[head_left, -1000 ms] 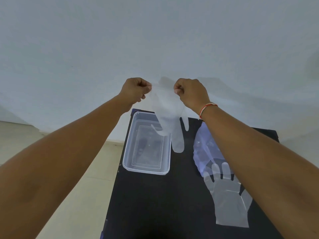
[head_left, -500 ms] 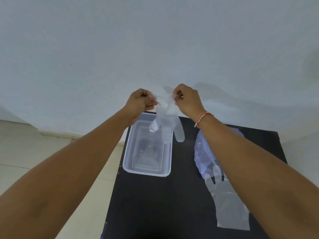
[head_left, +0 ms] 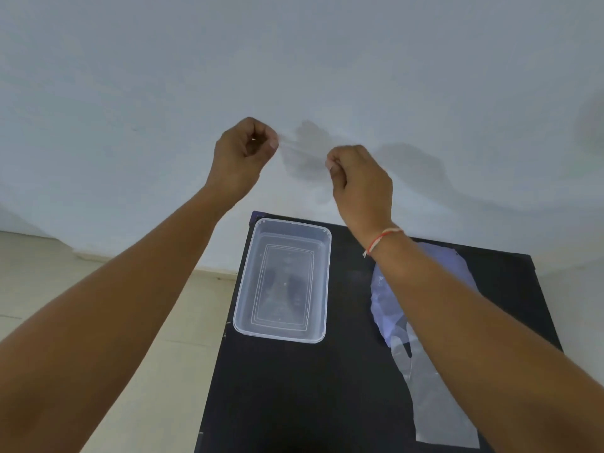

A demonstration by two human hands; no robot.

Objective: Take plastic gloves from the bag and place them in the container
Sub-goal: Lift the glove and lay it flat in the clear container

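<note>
My left hand [head_left: 243, 152] and my right hand [head_left: 359, 181] are raised in front of the wall, both pinched on a thin clear plastic glove [head_left: 305, 158] stretched between them. The glove is faint and blurred against the wall. Below them a clear rectangular container [head_left: 243, 308] sits on the left part of the black table [head_left: 294, 387]; nothing shows inside it. A bluish plastic bag [head_left: 384, 299] lies to its right, partly hidden by my right forearm. A second clear glove [head_left: 434, 407] lies flat on the table in front of the bag.
A white wall stands right behind the table. The table's left edge drops to a pale tiled floor [head_left: 163, 371]. A red and white thread circles my right wrist [head_left: 380, 240].
Both hands have risen and moved apart, pulling the glove up from above the container and stretching it between them. The camera has tilted slightly.
</note>
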